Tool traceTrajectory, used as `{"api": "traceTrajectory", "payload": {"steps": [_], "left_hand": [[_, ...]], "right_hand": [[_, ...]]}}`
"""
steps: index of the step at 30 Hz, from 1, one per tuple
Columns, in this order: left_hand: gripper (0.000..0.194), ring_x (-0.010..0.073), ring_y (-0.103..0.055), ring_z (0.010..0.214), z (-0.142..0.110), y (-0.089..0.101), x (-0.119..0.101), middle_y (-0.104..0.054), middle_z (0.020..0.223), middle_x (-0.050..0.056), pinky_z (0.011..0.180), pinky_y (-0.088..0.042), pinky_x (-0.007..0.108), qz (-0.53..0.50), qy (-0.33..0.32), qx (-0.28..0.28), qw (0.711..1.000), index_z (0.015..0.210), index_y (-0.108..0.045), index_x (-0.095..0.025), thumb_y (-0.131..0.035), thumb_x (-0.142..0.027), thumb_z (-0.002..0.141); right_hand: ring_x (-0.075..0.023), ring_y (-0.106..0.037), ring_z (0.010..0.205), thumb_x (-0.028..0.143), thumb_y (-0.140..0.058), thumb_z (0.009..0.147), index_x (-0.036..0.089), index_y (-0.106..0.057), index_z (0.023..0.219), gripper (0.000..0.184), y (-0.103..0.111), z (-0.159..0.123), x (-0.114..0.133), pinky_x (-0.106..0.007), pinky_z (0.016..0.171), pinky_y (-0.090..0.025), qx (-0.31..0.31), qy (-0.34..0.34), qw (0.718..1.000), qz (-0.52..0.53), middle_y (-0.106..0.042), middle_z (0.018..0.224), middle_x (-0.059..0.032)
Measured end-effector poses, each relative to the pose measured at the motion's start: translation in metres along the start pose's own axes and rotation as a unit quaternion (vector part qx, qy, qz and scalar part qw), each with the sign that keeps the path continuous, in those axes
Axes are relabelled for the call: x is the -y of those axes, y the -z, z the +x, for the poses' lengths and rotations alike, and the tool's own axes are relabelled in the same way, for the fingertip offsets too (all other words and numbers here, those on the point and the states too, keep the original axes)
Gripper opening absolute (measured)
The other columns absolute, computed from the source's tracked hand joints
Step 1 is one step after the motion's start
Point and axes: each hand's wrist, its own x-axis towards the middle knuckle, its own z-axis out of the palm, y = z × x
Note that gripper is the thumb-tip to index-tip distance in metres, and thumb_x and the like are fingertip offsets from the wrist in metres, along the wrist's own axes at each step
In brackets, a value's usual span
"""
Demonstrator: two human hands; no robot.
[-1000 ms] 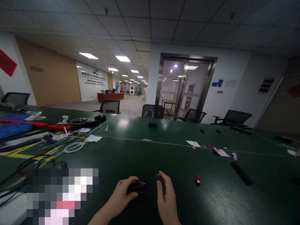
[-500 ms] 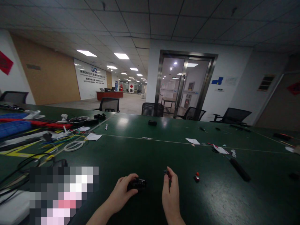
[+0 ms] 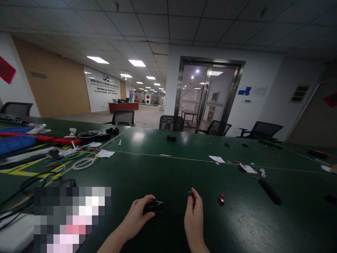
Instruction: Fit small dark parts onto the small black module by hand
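My left hand (image 3: 139, 214) is closed around one end of a small black object (image 3: 157, 206) on the green table (image 3: 147, 175). Its kind does not show clearly in the dim light. To the right, my right hand (image 3: 194, 214) pinches a small dark piece (image 3: 190, 193) between thumb and fingertips, a little above the table and apart from the black object. The piece is too small to name. A small red part (image 3: 221, 199) with a bright orange-red top rests on the table to the right of my right hand.
A long black bar (image 3: 269, 190) lies at the right. White paper (image 3: 216, 159) and a black box (image 3: 171, 138) are farther off. On the left are a coiled white cable (image 3: 83, 163), loose wires and a blue tray (image 3: 17, 144). A wrench (image 3: 120, 142) lies beyond.
My right hand has shifted slightly to the right, away from the black object, with the small piece still pinched. My left hand has stayed in place.
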Motion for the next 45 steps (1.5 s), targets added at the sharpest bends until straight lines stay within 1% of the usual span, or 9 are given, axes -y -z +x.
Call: {"api": "traceTrajectory", "payload": {"steps": [5, 8, 17, 21, 26, 32, 36, 40, 45], "left_hand": [[0.047, 0.0259, -0.042, 0.119, 0.002, -0.002, 0.0015, -0.054, 0.123, 0.004, 0.101, -0.033, 0.039, 0.021, -0.02, -0.015, 0.999, 0.123, -0.046, -0.025, -0.054, -0.029, 0.076], [0.048, 0.0267, -0.043, 0.119, 0.0011, -0.0015, -0.0011, -0.055, 0.123, 0.003, 0.1, -0.034, 0.039, 0.021, -0.023, -0.017, 0.999, 0.123, -0.047, -0.026, -0.053, -0.031, 0.076], [0.047, 0.0264, -0.041, 0.121, -0.001, 0.0005, -0.0037, -0.052, 0.126, 0.002, 0.1, -0.034, 0.04, 0.015, -0.011, -0.006, 1.0, 0.123, -0.046, -0.027, -0.053, -0.033, 0.077], [0.046, 0.0266, -0.041, 0.121, -0.0002, 0.0008, -0.0035, -0.052, 0.126, 0.003, 0.101, -0.033, 0.041, 0.016, -0.013, -0.007, 1.0, 0.123, -0.046, -0.027, -0.053, -0.032, 0.077], [0.046, 0.0268, -0.042, 0.12, 0.0007, 0.0001, -0.0005, -0.053, 0.125, 0.002, 0.1, -0.033, 0.041, 0.018, -0.017, -0.008, 1.0, 0.123, -0.046, -0.028, -0.053, -0.034, 0.077], [0.046, 0.0268, -0.042, 0.12, 0.0017, -0.0014, 0.0035, -0.053, 0.124, 0.002, 0.099, -0.035, 0.041, 0.018, -0.02, -0.01, 1.0, 0.123, -0.046, -0.028, -0.053, -0.033, 0.077], [0.045, 0.0266, -0.044, 0.118, 0.0022, -0.0023, 0.0023, -0.055, 0.122, 0.003, 0.1, -0.033, 0.041, 0.028, -0.029, -0.019, 0.999, 0.121, -0.047, -0.027, -0.053, -0.031, 0.077], [0.046, 0.0269, -0.043, 0.118, 0.0019, -0.0023, 0.001, -0.055, 0.123, 0.003, 0.1, -0.033, 0.04, 0.025, -0.023, -0.016, 0.999, 0.121, -0.047, -0.027, -0.054, -0.032, 0.076], [0.047, 0.0267, -0.043, 0.118, 0.0024, -0.0028, 0.0036, -0.054, 0.124, 0.003, 0.099, -0.033, 0.04, 0.021, -0.025, -0.018, 0.999, 0.122, -0.046, -0.027, -0.053, -0.034, 0.076]], "right_hand": [[-0.0245, -0.047, 0.117, 0.049, -0.032, 0.087, 0.017, -0.043, 0.126, 0.052, -0.0001, -0.0009, 0.004, -0.036, 0.093, -0.04, -0.014, -0.013, 0.999, 0.034, -0.049, 0.128, -0.011], [-0.0259, -0.044, 0.12, 0.049, -0.034, 0.086, 0.018, -0.043, 0.126, 0.051, 0.0, -0.001, 0.0041, -0.038, 0.094, -0.039, -0.008, -0.019, 0.999, 0.046, -0.047, 0.13, -0.0111], [-0.027, -0.047, 0.117, 0.05, -0.036, 0.085, 0.02, -0.046, 0.125, 0.05, 0.0007, -0.0002, 0.0004, -0.038, 0.088, -0.044, -0.008, -0.028, 0.999, 0.038, -0.051, 0.126, -0.01], [-0.0271, -0.046, 0.119, 0.048, -0.035, 0.086, 0.02, -0.044, 0.126, 0.05, 0.0008, -0.0011, 0.0016, -0.039, 0.089, -0.043, -0.002, -0.032, 0.999, 0.038, -0.05, 0.128, -0.0109], [-0.0271, -0.046, 0.119, 0.047, -0.035, 0.086, 0.021, -0.044, 0.125, 0.049, 0.0004, -0.0019, 0.0032, -0.039, 0.089, -0.043, 0.004, -0.028, 0.999, 0.04, -0.052, 0.125, -0.0103], [-0.0268, -0.044, 0.121, 0.048, -0.036, 0.085, 0.02, -0.044, 0.125, 0.05, 0.0002, -0.0021, 0.0032, -0.039, 0.09, -0.042, 0.004, -0.029, 0.998, 0.047, -0.049, 0.129, -0.0106], [-0.0261, -0.046, 0.119, 0.05, -0.038, 0.084, 0.019, -0.046, 0.124, 0.051, -0.0014, -0.0009, 0.0019, -0.037, 0.09, -0.042, -0.006, -0.014, 0.998, 0.055, -0.05, 0.127, -0.0106], [-0.0251, -0.047, 0.117, 0.049, -0.039, 0.084, 0.018, -0.045, 0.124, 0.051, -0.0021, -0.0014, 0.002, -0.036, 0.09, -0.041, -0.006, -0.01, 0.998, 0.065, -0.052, 0.126, -0.0102], [-0.025, -0.048, 0.116, 0.049, -0.039, 0.084, 0.019, -0.047, 0.123, 0.049, -0.0018, -0.0029, 0.0035, -0.036, 0.088, -0.042, -0.006, -0.021, 0.998, 0.062, -0.053, 0.123, -0.0095]]}}
